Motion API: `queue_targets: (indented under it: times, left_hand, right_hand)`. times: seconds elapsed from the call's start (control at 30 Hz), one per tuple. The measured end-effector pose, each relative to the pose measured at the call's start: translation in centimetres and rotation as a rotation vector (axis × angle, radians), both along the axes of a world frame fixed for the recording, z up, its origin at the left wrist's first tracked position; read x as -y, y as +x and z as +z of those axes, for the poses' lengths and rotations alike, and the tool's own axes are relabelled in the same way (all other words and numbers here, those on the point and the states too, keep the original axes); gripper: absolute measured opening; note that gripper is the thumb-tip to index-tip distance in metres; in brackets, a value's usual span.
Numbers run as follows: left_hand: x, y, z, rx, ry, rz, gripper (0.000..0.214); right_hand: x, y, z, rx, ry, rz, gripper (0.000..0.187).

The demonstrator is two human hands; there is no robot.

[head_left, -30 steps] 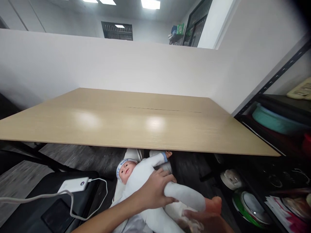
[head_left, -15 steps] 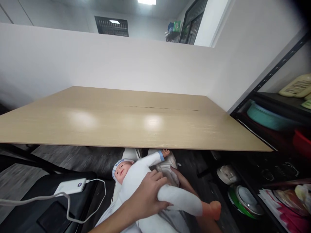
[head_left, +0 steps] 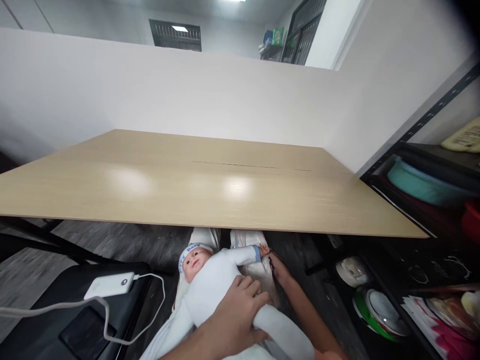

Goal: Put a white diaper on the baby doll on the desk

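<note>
A baby doll (head_left: 219, 280) in a white suit with blue cuffs and a printed cap lies face up across my lap, its head to the left. My left hand (head_left: 242, 307) is wrapped over the doll's upper leg, thumb on the near side. My right hand (head_left: 276, 266) pinches the doll's small hand (head_left: 264, 250) just below the table edge. The doll's leg (head_left: 283, 327) slants down to the right, its foot partly cut off by the lower frame edge. My light trousers (head_left: 258, 272) show under the doll.
A wooden table (head_left: 210, 195) spans the view above my lap. On the black chair (head_left: 45, 320) at left lie a white power bank (head_left: 108, 285) with a cable and a dark phone (head_left: 87, 332). Shelves at right hold a teal basin (head_left: 423, 185) and lidded containers (head_left: 384, 307).
My right hand has moved up from beside the doll's leg to its hand. The doll's leg has dropped lower, and its arm has shifted slightly right. My left hand stays on the leg.
</note>
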State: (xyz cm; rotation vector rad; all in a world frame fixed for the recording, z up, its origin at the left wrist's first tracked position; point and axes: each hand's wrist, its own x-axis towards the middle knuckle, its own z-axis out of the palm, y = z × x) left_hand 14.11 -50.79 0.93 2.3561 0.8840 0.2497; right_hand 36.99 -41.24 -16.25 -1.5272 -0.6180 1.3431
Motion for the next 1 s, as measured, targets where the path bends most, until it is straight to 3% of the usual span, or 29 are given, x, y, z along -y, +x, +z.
queue_targets:
  times: [0.23,0.4,0.53,0.6,0.67,0.8,0.9,1.0]
  left_hand:
    - [-0.1,0.2,-0.2,-0.038,0.008,-0.025,0.059]
    - [-0.1,0.2,0.3,-0.067,0.029,-0.024,0.053]
    - [-0.1,0.3,0.6,-0.105,0.045,-0.049,0.051]
    - [0.0,0.3,0.4,-0.108,0.055,-0.059,0.051]
    - [0.0,0.3,0.1,-0.104,0.061,-0.056,0.051]
    - [0.0,0.3,-0.2,-0.093,0.044,-0.036,0.052]
    - [-0.1,0.2,0.1,-0.101,0.029,-0.033,0.052]
    - [-0.1,0.2,0.4,-0.095,0.028,-0.032,0.053]
  right_hand:
    - [-0.5,2.9,-0.9,0.074,-0.107,-0.056,0.045]
    - [3.5,1.5,-0.8,0.276,0.025,-0.117,0.066]
    - [7.8,-1.2,-1.6,0.725,0.308,0.126,0.079]
    - [8.6,-2.2,-2.6,0.974,0.355,0.249,0.076]
    - [8.2,-2.9,-3.6,1.072,0.319,0.275,0.073]
    - [5.6,-3.5,-4.6,1.076,0.268,0.284,0.070]
    - [4.8,-3.2,-4.3,1.056,0.228,0.307,0.073]
    - [5.9,-2.0,-2.9,1.020,0.218,0.281,0.080]
